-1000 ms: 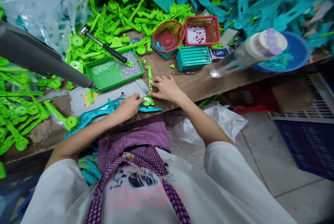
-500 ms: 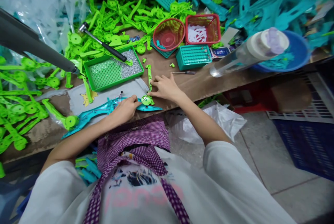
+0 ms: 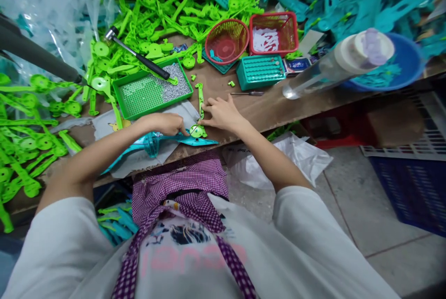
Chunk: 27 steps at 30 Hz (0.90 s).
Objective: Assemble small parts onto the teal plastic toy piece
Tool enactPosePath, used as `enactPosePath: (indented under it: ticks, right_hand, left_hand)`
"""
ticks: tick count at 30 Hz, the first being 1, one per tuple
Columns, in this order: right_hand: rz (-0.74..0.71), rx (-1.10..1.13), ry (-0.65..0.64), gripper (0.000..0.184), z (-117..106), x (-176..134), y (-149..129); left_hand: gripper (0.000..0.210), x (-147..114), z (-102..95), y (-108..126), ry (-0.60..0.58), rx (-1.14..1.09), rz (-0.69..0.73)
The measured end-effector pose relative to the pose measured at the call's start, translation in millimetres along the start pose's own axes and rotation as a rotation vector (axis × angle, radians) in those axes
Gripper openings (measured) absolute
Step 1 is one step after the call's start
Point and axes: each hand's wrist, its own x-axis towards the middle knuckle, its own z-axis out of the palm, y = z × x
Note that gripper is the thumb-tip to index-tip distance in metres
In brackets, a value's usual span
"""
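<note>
A long green plastic arm with a round end (image 3: 198, 131) lies near the bench's front edge. The fingertips of my right hand (image 3: 223, 113) are closed on it just above the round end, the other fingers spread over the bench. My left hand (image 3: 170, 124) has its fingers curled, the index finger pointing down at the left side of the round end; whether it pinches anything is hidden. Beneath that hand, a long turquoise plastic part (image 3: 151, 145) lies along the edge, partly covered by my left forearm. Its right tip runs below the green arm.
Behind stands a green tray (image 3: 130, 99) of small metal pieces with a hammer (image 3: 141, 60) across it. Further right are a red round basket (image 3: 226, 41), a red square basket (image 3: 273, 32), a teal box (image 3: 261, 72), a screwdriver (image 3: 247, 93) and a clear bottle (image 3: 327, 69).
My left hand has shifted off the turquoise part's near side to above it, with the forearm now crossing over it. The turquoise part has tilted. My right hand stays at the green arm.
</note>
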Motion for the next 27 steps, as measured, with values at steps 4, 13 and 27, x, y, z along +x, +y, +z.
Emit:
enactPosePath:
  ticks: [4, 13, 27]
  right_hand:
    - [0.000, 0.006, 0.015, 0.054, 2, 1, 0]
    - [-0.007, 0.002, 0.013, 0.054, 0, 1, 1]
    - [-0.013, -0.006, 0.016, 0.050, 0, 1, 1]
  left_hand:
    - [0.055, 13, -20.1, -6, -0.235, -0.102, -0.066]
    - [0.061, 19, -20.8, -19, -0.419, -0.202, -0.056]
    - [0.051, 21, -22.9, -13, -0.261, 0.083, 0.080]
